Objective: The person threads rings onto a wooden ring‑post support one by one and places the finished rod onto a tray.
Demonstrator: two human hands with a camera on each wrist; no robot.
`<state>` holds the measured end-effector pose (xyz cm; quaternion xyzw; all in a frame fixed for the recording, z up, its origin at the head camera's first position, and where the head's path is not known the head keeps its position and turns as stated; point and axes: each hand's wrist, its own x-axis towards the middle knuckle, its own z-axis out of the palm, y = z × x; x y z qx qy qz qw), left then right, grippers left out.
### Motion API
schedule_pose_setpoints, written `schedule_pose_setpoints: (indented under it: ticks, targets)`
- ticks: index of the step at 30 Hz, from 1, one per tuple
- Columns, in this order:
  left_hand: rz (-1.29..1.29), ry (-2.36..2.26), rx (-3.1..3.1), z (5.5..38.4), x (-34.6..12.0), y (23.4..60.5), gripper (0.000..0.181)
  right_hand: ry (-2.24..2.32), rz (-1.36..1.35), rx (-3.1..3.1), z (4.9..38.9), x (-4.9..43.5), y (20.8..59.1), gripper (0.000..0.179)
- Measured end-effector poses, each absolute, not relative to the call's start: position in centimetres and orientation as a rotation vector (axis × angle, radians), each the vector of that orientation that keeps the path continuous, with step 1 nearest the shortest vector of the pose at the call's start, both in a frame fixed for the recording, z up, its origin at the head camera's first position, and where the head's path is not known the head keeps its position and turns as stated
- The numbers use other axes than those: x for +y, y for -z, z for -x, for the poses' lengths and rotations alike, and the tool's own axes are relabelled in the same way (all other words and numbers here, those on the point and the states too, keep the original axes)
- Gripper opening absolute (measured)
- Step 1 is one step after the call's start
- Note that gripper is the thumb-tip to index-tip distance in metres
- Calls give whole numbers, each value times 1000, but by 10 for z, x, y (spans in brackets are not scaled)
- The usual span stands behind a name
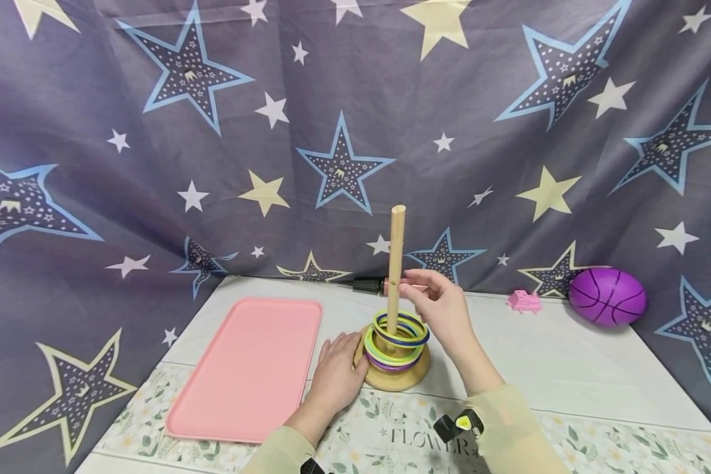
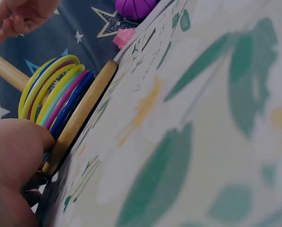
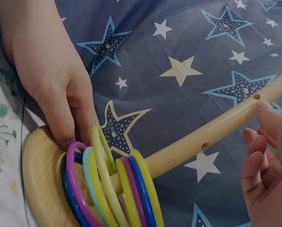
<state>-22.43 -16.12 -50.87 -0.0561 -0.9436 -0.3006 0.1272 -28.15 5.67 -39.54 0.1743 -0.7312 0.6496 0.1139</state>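
A wooden pole (image 1: 396, 250) rises from a round wooden base (image 1: 391, 380), with small holes along its length. Several plastic rings (image 1: 395, 352) in yellow, blue, purple and pale green encircle its foot in a loose stack. My left hand (image 1: 339, 372) rests at the base's left edge, thumb beside the lowest rings. Above the rings, my right hand (image 1: 441, 306) is beside the pole with fingers loosely bent. In the right wrist view, a fingertip (image 3: 266, 111) is right at the upper hole, and nothing shows held between the fingers.
A pink tray (image 1: 251, 368) lies to the left. Behind the pole lies a black and pink tool-like object (image 1: 367, 284). A small pink toy (image 1: 524, 301) and a purple ball (image 1: 607, 296) are at the back right. A star-print curtain (image 1: 343, 85) hangs behind the table.
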Motion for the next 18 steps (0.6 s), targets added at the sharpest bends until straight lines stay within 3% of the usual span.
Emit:
schedule_pose_setpoints:
  ticks: [18]
  targets:
    - [35,1086,-2707,205,-185,484,59,-1895,-664,-2109,279,41,384,26]
